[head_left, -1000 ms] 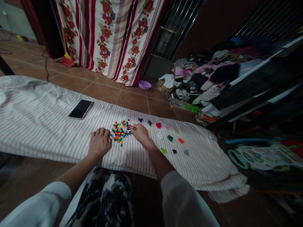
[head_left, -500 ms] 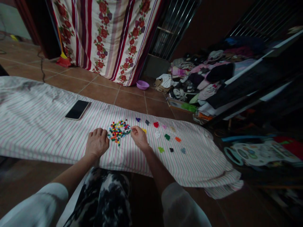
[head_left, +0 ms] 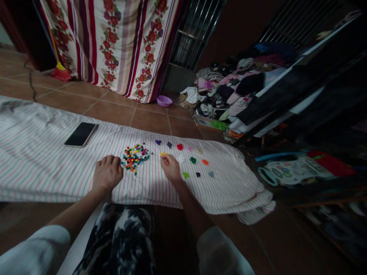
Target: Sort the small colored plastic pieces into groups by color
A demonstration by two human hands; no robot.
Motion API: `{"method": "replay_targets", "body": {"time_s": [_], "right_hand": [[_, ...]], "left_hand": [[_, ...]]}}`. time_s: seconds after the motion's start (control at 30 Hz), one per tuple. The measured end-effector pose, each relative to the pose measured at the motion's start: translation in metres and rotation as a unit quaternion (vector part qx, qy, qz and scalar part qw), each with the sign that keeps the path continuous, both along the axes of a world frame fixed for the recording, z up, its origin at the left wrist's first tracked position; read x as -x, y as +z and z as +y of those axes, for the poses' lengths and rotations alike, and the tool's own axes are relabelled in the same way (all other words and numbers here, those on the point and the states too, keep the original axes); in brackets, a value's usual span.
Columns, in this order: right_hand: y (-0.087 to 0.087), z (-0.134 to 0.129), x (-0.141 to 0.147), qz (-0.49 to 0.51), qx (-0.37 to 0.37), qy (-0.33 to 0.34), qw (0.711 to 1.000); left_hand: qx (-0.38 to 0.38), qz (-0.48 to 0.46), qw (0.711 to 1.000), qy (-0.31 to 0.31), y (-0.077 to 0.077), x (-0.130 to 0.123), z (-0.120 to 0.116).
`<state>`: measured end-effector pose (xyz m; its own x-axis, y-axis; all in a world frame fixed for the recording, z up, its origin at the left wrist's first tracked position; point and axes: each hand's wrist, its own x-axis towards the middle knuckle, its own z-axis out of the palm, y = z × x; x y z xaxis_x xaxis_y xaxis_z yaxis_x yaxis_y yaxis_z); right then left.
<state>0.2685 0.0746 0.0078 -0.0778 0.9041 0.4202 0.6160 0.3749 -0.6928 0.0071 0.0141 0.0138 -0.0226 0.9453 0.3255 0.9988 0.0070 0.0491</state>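
A loose pile of small, many-coloured plastic pieces (head_left: 134,156) lies on the striped cloth (head_left: 137,191). Just left of it rests my left hand (head_left: 107,172), palm down with its fingers curled under and nothing seen in them. To the right of the pile, my right hand (head_left: 171,168) is closed in a pinch, partly covering a yellow group (head_left: 163,153); whatever sits between the fingertips is too small to make out. Beyond it are little single-colour groups, among them red (head_left: 179,146), white (head_left: 181,158), dark green (head_left: 193,160), orange (head_left: 205,162), lime (head_left: 185,175) and black (head_left: 198,174).
A phone (head_left: 81,134) lies on the cloth to the left. Past the far edge are a purple basin (head_left: 164,101), a red broom (head_left: 61,73) and a hanging floral curtain (head_left: 120,49). Heaped clothes (head_left: 223,88) fill the back right.
My right hand has moved away from the pile's right edge to beside the yellow group, still pinched. My left hand keeps its place by the pile. The whole view has shifted a little.
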Motion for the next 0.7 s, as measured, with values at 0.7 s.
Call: {"method": "replay_targets", "body": {"time_s": [0.7], "right_hand": [[-0.017,-0.051,-0.186,0.023,-0.052,-0.371,0.927]], "left_hand": [[0.012,0.014,1.000,0.004,0.003,-0.001,-0.004]]}}
